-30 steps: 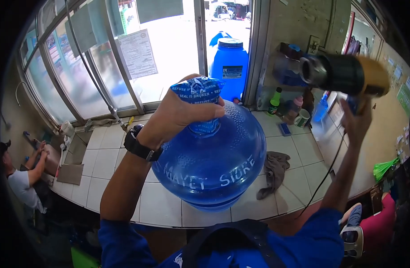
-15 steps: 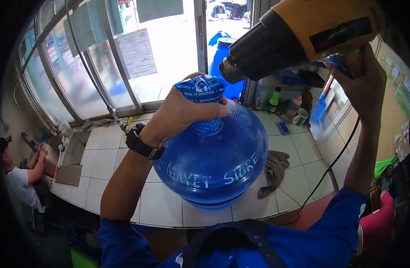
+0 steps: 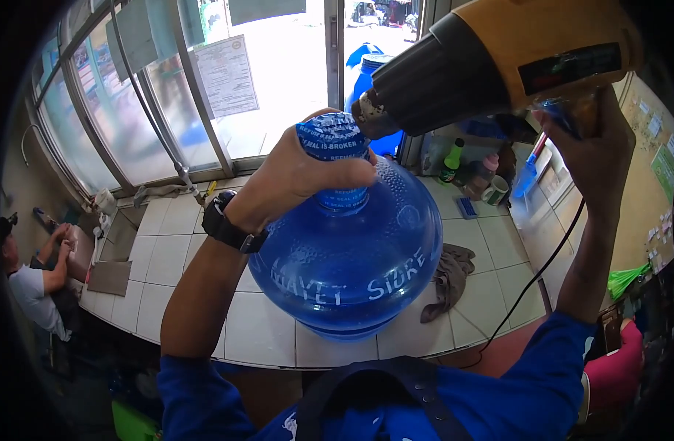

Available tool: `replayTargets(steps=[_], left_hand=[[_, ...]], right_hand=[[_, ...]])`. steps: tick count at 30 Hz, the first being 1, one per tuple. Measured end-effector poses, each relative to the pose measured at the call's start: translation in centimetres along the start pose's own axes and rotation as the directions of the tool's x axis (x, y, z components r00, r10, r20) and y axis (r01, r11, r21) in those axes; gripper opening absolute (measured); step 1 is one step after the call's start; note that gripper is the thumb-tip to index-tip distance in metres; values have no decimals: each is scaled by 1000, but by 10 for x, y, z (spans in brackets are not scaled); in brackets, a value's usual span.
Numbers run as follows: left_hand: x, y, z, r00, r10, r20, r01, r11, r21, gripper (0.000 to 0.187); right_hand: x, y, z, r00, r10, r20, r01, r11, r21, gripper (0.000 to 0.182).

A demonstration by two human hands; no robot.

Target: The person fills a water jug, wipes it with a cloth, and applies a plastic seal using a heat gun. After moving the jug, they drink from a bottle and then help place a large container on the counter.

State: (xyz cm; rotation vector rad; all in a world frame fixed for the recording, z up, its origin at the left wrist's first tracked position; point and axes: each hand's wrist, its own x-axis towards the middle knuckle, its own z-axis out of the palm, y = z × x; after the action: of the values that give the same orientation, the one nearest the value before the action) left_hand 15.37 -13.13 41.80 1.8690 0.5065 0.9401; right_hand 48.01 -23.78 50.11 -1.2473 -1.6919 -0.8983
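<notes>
A large blue water jug [image 3: 344, 253] with white lettering stands upright on the tiled counter. Around its neck sits a blue printed plastic seal [image 3: 332, 141], its top now drawn in over the cap. My left hand [image 3: 296, 178], with a black watch on its wrist, wraps the neck, thumb across the front of the seal. In my right hand [image 3: 600, 151] is a yellow and black heat gun [image 3: 454, 70], held by its handle. Its metal nozzle points left, right beside the top of the seal. My right fingers are partly hidden behind the handle.
A grey-brown cloth [image 3: 448, 283] lies right of the jug. Behind it stand a green bottle [image 3: 452, 163], a pink-lidded bottle [image 3: 485, 170] and a mug [image 3: 495, 191]. The heat gun's black cord [image 3: 531, 283] hangs over the counter edge. A person [image 3: 39, 283] sits at the left.
The heat gun has moved slightly left, bringing its nozzle up to the seal. The seal's flared, pointed top has shrunk and rounded over the cap. My left hand keeps its hold.
</notes>
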Motion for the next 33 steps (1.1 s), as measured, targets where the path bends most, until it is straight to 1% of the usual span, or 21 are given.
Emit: replayTargets(steps=[1, 2, 3, 5, 6, 7, 9, 10, 13, 14, 18, 19, 21, 22, 23, 25, 26, 29, 30, 33], left_hand=[[-1, -3, -1, 1000, 28, 4, -28, 1000, -9, 84], [-1, -5, -2, 1000, 30, 1, -30, 1000, -9, 84], [-1, -5, -3, 1000, 20, 7, -20, 995, -102, 90], [-1, -3, -2, 1000, 4, 23, 3, 959, -283, 108], [-1, -1, -1, 1000, 6, 21, 1, 959, -283, 108], [-1, 1, 1, 1000, -25, -13, 21, 963, -268, 114], [-1, 4, 4, 993, -84, -84, 61, 969, -241, 127], [-1, 4, 3, 993, -83, -86, 60, 969, -240, 127], [-1, 3, 1, 999, -41, 4, 40, 953, -300, 119], [-1, 3, 0, 999, -39, 3, 38, 953, -301, 119], [-3, 5, 1, 997, -80, 1, 75, 931, -357, 118], [-4, 6, 4, 992, -117, -53, 91, 930, -357, 121], [-4, 8, 8, 969, -191, -160, 123, 925, -359, 125], [-4, 8, 9, 968, -191, -161, 122, 925, -361, 125], [-6, 8, 8, 974, -177, -144, 115, 925, -362, 122], [-9, 7, 7, 982, -150, -111, 101, 927, -362, 114], [-9, 9, 10, 982, -151, -112, 101, 927, -361, 114], [-12, 18, 23, 959, -154, -239, 80, 952, -295, 112], [-14, 20, 25, 959, -155, -239, 80, 953, -294, 112], [-20, 23, 32, 971, -71, -229, 40, 990, -136, 112]], right_hand=[[2, -2, -1, 1000, -10, -11, 10, 1000, -6, 59], [3, -4, -2, 1000, -21, -23, 21, 1000, -13, 60], [4, -7, -3, 999, -24, -24, 24, 1000, -12, 60], [6, -11, -5, 991, -99, -91, 96, 995, -36, 60], [7, -13, -6, 983, -137, -123, 131, 990, -50, 61], [7, -14, -8, 983, -139, -124, 134, 990, -49, 61], [6, -15, -13, 969, -206, -137, 189, 974, -127, 60], [6, -15, -15, 961, -238, -141, 214, 963, -166, 60], [4, -22, -20, 942, -278, -185, 253, 956, -149, 56], [2, -24, -22, 932, -297, -207, 272, 952, -141, 54], [-15, -16, -33, 933, -287, -218, 240, 946, -217, 50], [-23, -11, -36, 932, -289, -219, 242, 946, -217, 50], [-44, 2, -41, 919, -332, -214, 249, 907, -339, 47], [-53, 6, -40, 912, -352, -209, 249, 883, -398, 46], [-60, 6, -37, 912, -353, -208, 251, 882, -398, 46], [-71, 4, -28, 857, -367, -363, 230, 900, -369, 42], [-77, 4, -24, 857, -367, -363, 230, 901, -368, 42], [-92, 4, -11, 850, -246, -465, 117, 951, -287, 40], [-95, 4, -8, 850, -244, -466, 117, 951, -286, 40], [-103, 2, 2, 931, -146, -336, 78, 975, -206, 46]])
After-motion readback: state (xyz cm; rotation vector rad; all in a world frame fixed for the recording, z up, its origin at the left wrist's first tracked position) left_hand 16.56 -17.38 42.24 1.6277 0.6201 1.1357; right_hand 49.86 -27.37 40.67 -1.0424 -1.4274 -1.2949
